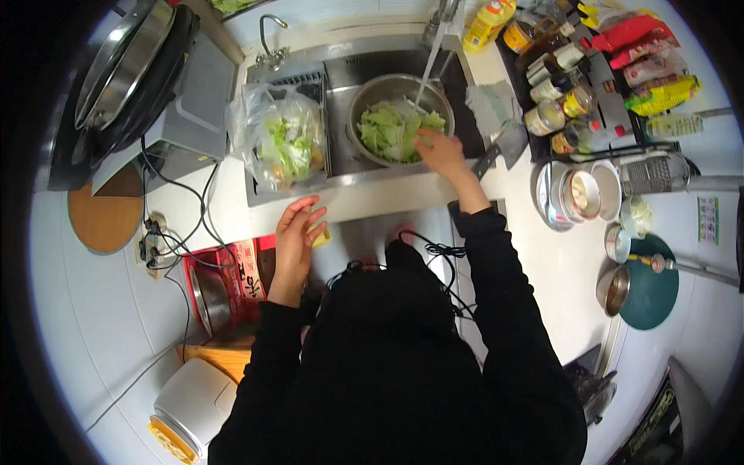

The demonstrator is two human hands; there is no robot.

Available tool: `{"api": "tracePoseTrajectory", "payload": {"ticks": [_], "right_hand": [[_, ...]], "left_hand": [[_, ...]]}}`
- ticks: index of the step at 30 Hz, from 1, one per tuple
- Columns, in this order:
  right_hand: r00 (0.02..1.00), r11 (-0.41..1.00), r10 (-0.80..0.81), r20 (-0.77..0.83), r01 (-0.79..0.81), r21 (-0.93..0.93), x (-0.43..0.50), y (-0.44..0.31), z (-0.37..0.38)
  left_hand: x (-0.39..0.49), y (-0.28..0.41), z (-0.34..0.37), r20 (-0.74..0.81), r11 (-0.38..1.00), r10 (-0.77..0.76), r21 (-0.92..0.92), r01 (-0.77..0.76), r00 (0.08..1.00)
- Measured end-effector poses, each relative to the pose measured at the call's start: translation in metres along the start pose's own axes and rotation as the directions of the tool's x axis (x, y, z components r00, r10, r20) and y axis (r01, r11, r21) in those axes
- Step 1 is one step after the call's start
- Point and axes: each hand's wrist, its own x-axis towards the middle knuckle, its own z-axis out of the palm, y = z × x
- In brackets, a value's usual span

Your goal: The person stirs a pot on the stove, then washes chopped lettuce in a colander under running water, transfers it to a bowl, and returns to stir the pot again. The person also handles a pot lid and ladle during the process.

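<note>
A metal basin (353, 110) with torn leafy greens (386, 128) stands in the stainless steel sink (340, 168). Water runs from the faucet (444, 17) in a stream into the basin. My right hand (440, 152) reaches over the basin's near right rim, its fingers at the greens; whether they touch the leaves is hard to tell. In front of the counter edge, my left hand (298, 235) is raised with its fingers apart and nothing in them. On the sink's left side lies a clear plastic bag (256, 110) with more leafy greens (289, 145) on or in it.
A cleaver (511, 145) lies right of the sink beside a cloth (494, 104). Bottles and jars (546, 119) crowd a rack at right, with stacked bowls (607, 186) nearer. Black cables (200, 197) hang over the left counter near a grey appliance (200, 110).
</note>
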Motion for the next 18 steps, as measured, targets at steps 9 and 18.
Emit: {"api": "tracePoseTrajectory", "payload": {"ticks": [9, 18], "right_hand": [[0.969, 0.994, -0.080, -0.233, 0.094, 0.052, -0.149, 0.011, -0.036], [0.885, 0.886, 0.460, -0.071, -0.452, 0.106, -0.344, 0.023, -0.058]], "left_hand": [[0.007, -0.028, -0.087, 0.036, 1.000, 0.002, -0.014, -0.002, 0.999], [0.049, -0.042, -0.012, 0.431, 0.962, -0.208, 0.253, 0.104, 0.878]]}}
